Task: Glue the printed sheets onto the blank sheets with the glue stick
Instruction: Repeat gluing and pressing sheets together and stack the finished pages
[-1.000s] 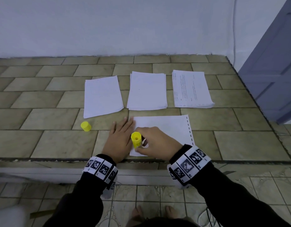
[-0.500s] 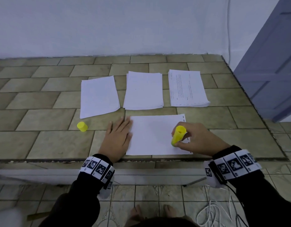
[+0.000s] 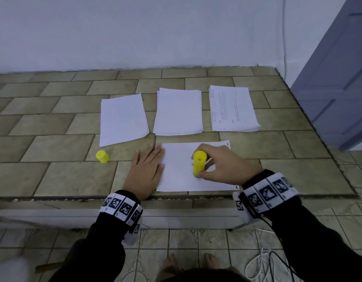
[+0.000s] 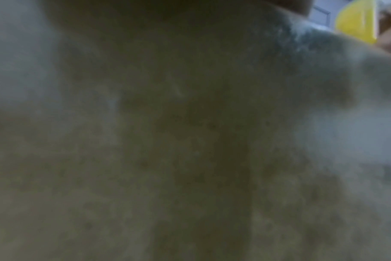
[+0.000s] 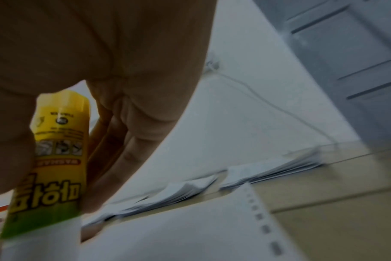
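Observation:
A white sheet [image 3: 182,180] with punched marks along its right edge lies face down near the front of the tiled counter. My right hand [image 3: 222,165] grips the yellow glue stick [image 3: 198,163], tip down on the sheet's middle; the right wrist view shows the glue stick [image 5: 56,159] between thumb and fingers. My left hand [image 3: 146,169] lies flat, fingers straight, pressing the sheet's left edge. The yellow cap [image 3: 102,156] stands on the counter to the left. The left wrist view is dark and blurred, with the glue stick [image 4: 355,23] at its top right.
Behind the sheet lie three piles: blank sheets [image 3: 123,119] at left, a blank stack [image 3: 179,111] in the middle, a printed stack [image 3: 233,108] at right. The counter's front edge [image 3: 196,197] runs under my wrists. A grey door [image 3: 338,78] stands right; cables [image 3: 263,265] lie on the floor.
My right hand swept the glue stick from the sheet's left side to its right side, then back to the middle. The left hand stayed pressing the left edge.

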The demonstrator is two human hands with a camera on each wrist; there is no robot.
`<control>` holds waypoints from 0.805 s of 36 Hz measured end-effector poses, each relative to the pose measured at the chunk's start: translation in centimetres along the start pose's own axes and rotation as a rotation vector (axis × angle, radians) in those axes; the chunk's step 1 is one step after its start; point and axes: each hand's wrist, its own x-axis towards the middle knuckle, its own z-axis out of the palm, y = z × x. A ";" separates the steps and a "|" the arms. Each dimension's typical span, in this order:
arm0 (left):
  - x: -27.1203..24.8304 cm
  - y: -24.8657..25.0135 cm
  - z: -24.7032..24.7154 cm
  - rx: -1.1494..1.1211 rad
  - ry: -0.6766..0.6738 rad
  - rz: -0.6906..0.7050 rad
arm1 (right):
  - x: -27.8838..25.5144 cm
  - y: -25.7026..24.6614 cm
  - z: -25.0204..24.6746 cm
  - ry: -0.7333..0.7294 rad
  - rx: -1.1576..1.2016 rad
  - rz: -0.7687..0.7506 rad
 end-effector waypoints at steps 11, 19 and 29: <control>-0.1 -0.3 0.0 -0.037 0.021 0.031 | 3.4 -2.9 4.8 -0.103 -0.086 -0.206; 0.0 -0.4 0.3 -0.022 0.060 0.067 | 6.1 -2.9 4.0 -0.094 -0.121 -0.187; 0.1 -0.4 0.3 -0.048 0.044 0.043 | 9.4 -2.5 1.8 -0.011 -0.163 0.001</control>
